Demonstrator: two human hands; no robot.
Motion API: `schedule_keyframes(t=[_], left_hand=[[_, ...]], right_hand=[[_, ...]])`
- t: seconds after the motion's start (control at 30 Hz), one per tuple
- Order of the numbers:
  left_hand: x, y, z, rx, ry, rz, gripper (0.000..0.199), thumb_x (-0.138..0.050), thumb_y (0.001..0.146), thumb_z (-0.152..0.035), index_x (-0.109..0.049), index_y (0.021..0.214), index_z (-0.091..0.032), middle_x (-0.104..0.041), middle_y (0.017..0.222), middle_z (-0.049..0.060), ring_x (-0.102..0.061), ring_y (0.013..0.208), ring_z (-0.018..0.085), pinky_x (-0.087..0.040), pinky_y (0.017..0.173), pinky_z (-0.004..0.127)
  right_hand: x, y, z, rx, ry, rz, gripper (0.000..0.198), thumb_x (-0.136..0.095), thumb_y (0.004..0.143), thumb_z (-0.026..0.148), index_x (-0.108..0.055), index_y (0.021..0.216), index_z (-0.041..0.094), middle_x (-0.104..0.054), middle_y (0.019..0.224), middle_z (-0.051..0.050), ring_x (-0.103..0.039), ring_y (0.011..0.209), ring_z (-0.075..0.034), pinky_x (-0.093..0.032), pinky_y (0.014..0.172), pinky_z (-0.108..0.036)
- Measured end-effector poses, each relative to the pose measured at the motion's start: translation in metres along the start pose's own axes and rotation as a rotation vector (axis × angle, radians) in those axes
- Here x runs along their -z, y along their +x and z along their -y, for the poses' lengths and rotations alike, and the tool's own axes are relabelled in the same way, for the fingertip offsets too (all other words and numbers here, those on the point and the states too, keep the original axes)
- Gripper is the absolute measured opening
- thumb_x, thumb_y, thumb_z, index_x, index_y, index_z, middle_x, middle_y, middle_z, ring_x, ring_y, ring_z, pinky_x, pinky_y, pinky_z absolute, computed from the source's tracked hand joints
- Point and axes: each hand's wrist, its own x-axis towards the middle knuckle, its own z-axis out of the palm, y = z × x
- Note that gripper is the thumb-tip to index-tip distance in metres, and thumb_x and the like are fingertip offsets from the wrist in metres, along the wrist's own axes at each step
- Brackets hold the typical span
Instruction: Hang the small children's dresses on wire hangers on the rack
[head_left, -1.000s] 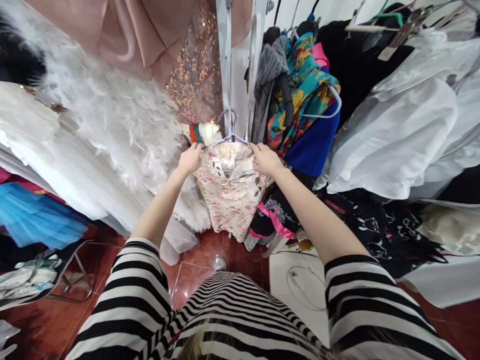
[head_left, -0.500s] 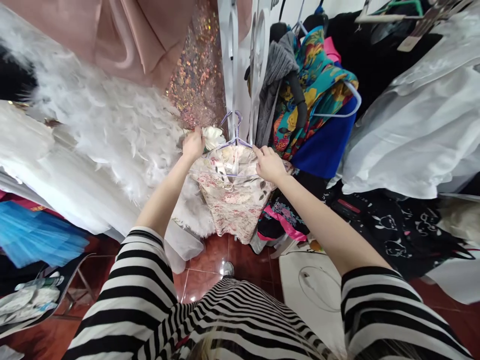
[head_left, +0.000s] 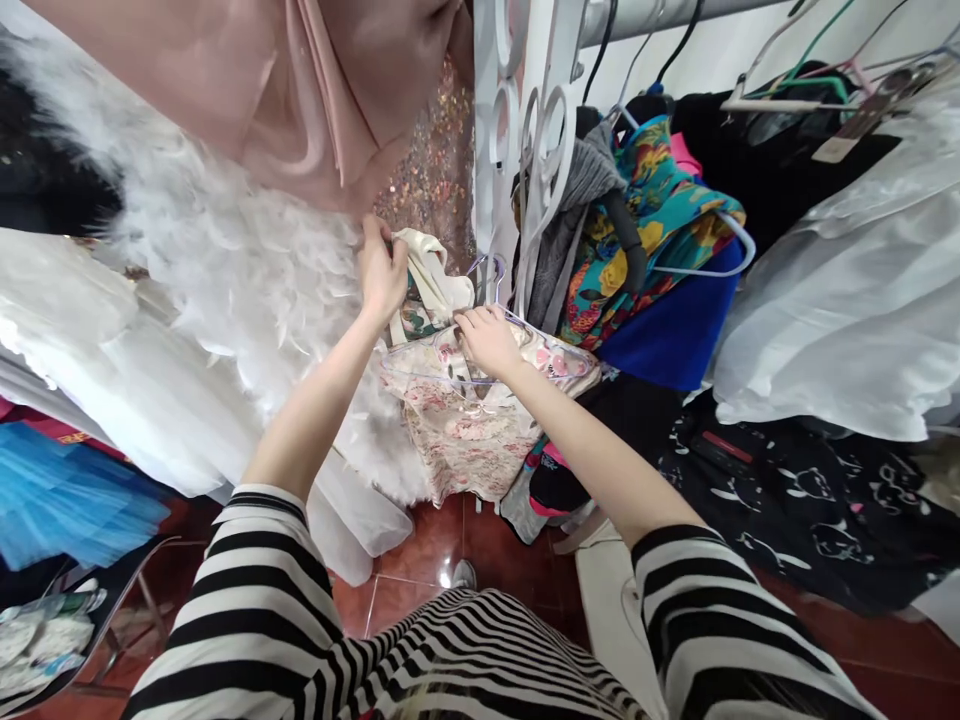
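**Floral garment held on its hanger among crowded racks**

A pale floral garment (head_left: 469, 440) is seen just below the centre of the view, hung on a clear plastic hanger (head_left: 491, 300) and draped down toward the red tiled floor (head_left: 442, 545). The right hand (head_left: 489, 340) is closed over the top of the hanger at the garment's neckline, fingers curled around it. At about 10 o'clock from the garment, the left hand (head_left: 381, 272) is closed on a cream fabric piece (head_left: 431, 275) that is bunched against the hanger's left shoulder.

The space around is tightly packed. At 9 o'clock a white feathered dress (head_left: 247, 270) is pressed against the left forearm. At 12 o'clock a sequinned fabric (head_left: 439, 180) and a pink draped cloth (head_left: 300, 90) are hung overhead, with a white ringed rack post (head_left: 525, 150) rising just behind the hanger's hook. At 2 o'clock a grey knit (head_left: 574, 200), a colourful floral top (head_left: 652, 230) and a blue garment (head_left: 675, 330) are crowded against the garment's right side. At 3 o'clock white gowns (head_left: 840, 310) are seen above a black cat-print cloth (head_left: 810, 490). At 8 o'clock blue tulle (head_left: 67, 490) is visible.
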Motion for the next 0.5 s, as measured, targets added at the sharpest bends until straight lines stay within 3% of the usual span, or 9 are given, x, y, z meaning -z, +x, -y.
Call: schedule_keyframes(t=[0.27, 0.43, 0.5], left_hand=[[0.02, -0.006, -0.031, -0.296, -0.197, -0.205, 0.029, -0.063, 0.088, -0.031, -0.036, 0.077, -0.026, -0.043, 0.074, -0.003, -0.048, 0.067, 0.015, -0.043, 0.069, 0.031], [0.018, -0.047, -0.039, -0.625, -0.314, -0.359, 0.027, -0.05, 0.097, -0.038, -0.039, 0.076, -0.025, -0.036, 0.065, -0.006, -0.04, 0.055, 0.012, -0.038, 0.057, 0.028], [0.02, -0.069, -0.039, -0.738, -0.268, -0.318, 0.027, -0.05, 0.097, -0.03, -0.04, 0.073, -0.024, -0.037, 0.064, -0.006, -0.039, 0.053, 0.011, -0.036, 0.054, 0.027]], right_hand=[[0.0, 0.012, 0.007, -0.128, -0.049, 0.095, 0.034, -0.036, 0.094, 0.007, -0.064, 0.113, 0.007, -0.07, 0.108, -0.02, -0.06, 0.106, -0.028, -0.044, 0.097, -0.039], [-0.008, 0.016, 0.011, -0.22, -0.013, 0.098, 0.032, -0.04, 0.092, 0.008, -0.065, 0.111, 0.008, -0.07, 0.11, -0.022, -0.059, 0.112, -0.029, -0.05, 0.089, -0.036], [-0.015, 0.017, 0.009, -0.219, 0.054, 0.054, 0.032, -0.043, 0.087, 0.006, -0.067, 0.108, 0.009, -0.071, 0.11, -0.02, -0.061, 0.11, -0.029, -0.051, 0.088, -0.036]])
